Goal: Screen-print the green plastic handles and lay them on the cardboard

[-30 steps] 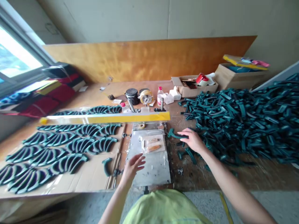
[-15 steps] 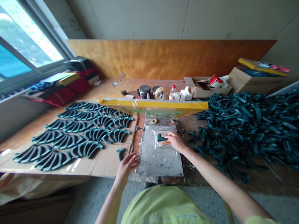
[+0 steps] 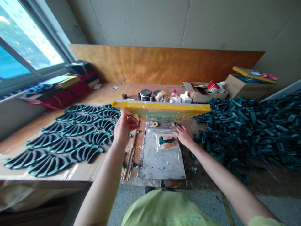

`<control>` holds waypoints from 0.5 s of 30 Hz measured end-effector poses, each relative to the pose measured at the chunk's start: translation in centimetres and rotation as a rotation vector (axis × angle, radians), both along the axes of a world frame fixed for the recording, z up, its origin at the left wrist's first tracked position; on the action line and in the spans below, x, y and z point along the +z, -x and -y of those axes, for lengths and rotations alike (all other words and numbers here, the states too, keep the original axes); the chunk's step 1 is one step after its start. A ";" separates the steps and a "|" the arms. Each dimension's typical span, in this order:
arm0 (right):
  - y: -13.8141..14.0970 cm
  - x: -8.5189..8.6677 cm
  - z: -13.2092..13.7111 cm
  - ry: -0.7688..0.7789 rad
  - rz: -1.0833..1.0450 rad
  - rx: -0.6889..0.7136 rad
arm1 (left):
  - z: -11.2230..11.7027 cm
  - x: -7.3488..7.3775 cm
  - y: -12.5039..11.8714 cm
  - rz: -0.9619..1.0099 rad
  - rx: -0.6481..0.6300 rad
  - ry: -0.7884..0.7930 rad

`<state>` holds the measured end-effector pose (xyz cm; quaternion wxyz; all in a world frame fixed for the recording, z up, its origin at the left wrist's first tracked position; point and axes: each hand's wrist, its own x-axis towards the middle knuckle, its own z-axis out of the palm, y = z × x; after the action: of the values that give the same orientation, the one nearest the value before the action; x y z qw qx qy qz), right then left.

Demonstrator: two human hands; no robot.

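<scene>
My left hand (image 3: 123, 127) is raised to the left end of a yellow-taped screen frame (image 3: 162, 107), fingers curled at its lower edge. The frame stands tilted up over a grey metal plate (image 3: 162, 164). A dark green curved handle (image 3: 166, 141) lies on the plate, in a holder of tan blocks (image 3: 168, 146) under clear film. Just right of the handle, my right hand (image 3: 184, 135) is open with its fingers apart, holding nothing. Left of the plate, more green handles (image 3: 56, 144) lie in fanned rows on cardboard.
A large heap of green handles (image 3: 244, 131) covers the right side. Behind the frame stand a black tub (image 3: 145, 94), a red-capped bottle (image 3: 173, 95) and a cardboard box (image 3: 195, 94). A tape roll (image 3: 155, 124) sits at the plate's far end. Red boxes (image 3: 56, 95) lie by the window.
My right hand has let go of the green handle and moved right, leaving it in the holder. My left hand has risen from beside a loose handle to the frame's left end.
</scene>
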<state>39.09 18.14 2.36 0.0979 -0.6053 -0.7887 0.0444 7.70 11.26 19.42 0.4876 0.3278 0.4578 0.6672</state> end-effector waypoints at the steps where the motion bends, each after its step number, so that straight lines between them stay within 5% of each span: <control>1: -1.5 0.6 -0.3 -0.011 -0.070 -0.060 | 0.5 -0.3 0.2 -0.020 0.003 0.015; 6: -3.8 4.5 -1.7 -0.061 -0.350 -0.152 | 5.7 -4.9 2.2 -0.140 -0.091 0.267; 11: 3.3 7.1 -3.0 -0.236 -0.335 0.215 | 8.8 -13.0 2.7 -0.170 -0.215 0.460; 15: 7.8 7.1 -3.2 -0.115 -0.097 0.303 | 8.6 -17.7 2.2 -0.222 -0.180 0.473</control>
<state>31.30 21.34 9.43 0.1625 -0.4700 -0.8665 0.0424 5.46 2.64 1.76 0.5547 0.3152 0.6205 0.4560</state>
